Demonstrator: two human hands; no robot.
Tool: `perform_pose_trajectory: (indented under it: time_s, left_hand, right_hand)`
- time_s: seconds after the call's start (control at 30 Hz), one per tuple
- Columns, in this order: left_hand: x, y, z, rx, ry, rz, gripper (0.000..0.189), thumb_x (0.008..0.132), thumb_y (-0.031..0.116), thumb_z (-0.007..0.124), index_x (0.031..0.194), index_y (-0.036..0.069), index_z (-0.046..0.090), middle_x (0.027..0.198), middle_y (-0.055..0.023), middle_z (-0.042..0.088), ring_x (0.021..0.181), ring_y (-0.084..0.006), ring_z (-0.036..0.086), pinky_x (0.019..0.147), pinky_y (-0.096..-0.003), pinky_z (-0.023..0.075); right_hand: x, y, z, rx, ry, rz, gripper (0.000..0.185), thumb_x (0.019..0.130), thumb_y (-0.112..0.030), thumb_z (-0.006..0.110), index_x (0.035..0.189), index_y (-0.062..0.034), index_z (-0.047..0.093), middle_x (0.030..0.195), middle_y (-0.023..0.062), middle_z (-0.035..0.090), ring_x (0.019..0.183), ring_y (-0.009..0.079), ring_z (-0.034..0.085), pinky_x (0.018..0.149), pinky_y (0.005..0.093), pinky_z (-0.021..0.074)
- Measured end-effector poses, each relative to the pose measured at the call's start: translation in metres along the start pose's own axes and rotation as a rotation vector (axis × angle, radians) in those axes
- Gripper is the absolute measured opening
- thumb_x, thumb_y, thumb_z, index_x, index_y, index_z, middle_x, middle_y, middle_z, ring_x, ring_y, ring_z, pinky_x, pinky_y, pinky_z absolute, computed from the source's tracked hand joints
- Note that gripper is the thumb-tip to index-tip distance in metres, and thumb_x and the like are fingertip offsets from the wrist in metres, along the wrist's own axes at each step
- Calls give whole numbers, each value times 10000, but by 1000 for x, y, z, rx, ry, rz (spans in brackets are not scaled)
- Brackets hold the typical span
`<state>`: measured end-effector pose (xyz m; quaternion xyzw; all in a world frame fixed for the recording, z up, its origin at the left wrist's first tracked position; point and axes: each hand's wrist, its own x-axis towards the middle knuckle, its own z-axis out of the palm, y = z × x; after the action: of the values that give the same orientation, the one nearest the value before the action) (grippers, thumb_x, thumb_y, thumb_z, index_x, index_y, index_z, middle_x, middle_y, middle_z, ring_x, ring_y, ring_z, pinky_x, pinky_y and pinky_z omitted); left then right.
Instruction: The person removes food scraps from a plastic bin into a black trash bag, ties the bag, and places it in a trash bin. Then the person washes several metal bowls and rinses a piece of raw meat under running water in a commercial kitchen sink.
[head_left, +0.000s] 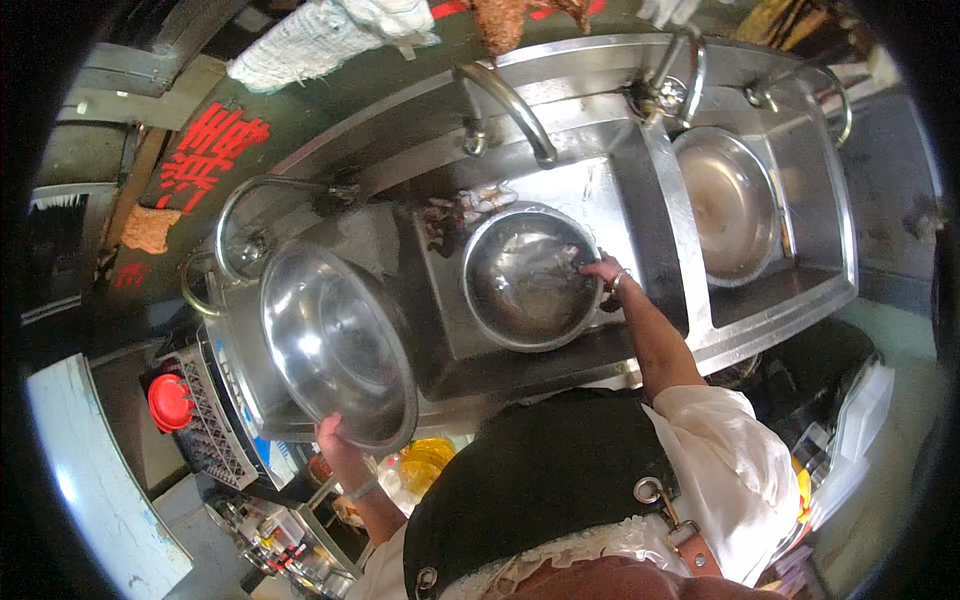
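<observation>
My left hand (335, 442) grips the near rim of a large steel basin (337, 337), which is tilted over the left part of the sink. The basin's inside is shiny, with nothing seen in it. In the middle sink compartment (435, 322) rests a second steel basin (532, 281). My right hand (607, 270) is at its right rim, thumb over the inner side and fingers outside. Reflections blur what this basin holds. Behind it, pale and dark wet scraps (472, 206) lie on the sink floor.
A third steel basin (724, 206) with cloudy liquid stands in the right compartment. Curved faucets (514, 105) reach over the sinks from the back. A white cloth (330, 41) hangs above. At left are a plastic crate (214, 424) and a red bowl (169, 403).
</observation>
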<state>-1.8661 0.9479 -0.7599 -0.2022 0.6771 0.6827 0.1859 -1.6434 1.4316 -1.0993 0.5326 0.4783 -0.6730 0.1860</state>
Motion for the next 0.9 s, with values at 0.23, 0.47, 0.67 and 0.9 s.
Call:
perform_pose_trajectory:
  time_s: [0.23,0.47,0.67,0.9]
  left_hand:
    - [-5,-16,-8,-18,96,2,305,728,172,577,1000,33,583,924,-55,613,857,-191,585,802,-307,452]
    - [-2,-45,-33,-127,250,19,263,676,43,597,932,-17,592,892,-90,630,803,-243,613,774,-360,504]
    - [-24,-74,-70,71,363,-32,292,722,42,601,1011,26,562,905,-53,591,840,-201,574,760,-325,482]
    - [-29,-103,-92,-42,192,-75,438,752,-24,556,1179,-21,456,1016,-110,579,913,-256,580,836,-408,489]
  right_hand:
    - [12,-9,-10,-331,-257,-20,344,691,-178,708,971,1,621,846,123,639,685,236,628,540,377,531]
    - [-30,-8,5,-185,-142,62,271,648,-65,674,900,11,606,655,87,569,531,199,536,411,340,393]
    - [-49,13,9,166,-75,29,98,649,-7,654,734,21,614,652,84,585,560,232,577,465,374,441]
    - [-53,37,-19,131,25,55,83,652,-24,659,721,4,623,674,77,595,546,213,575,428,325,429]
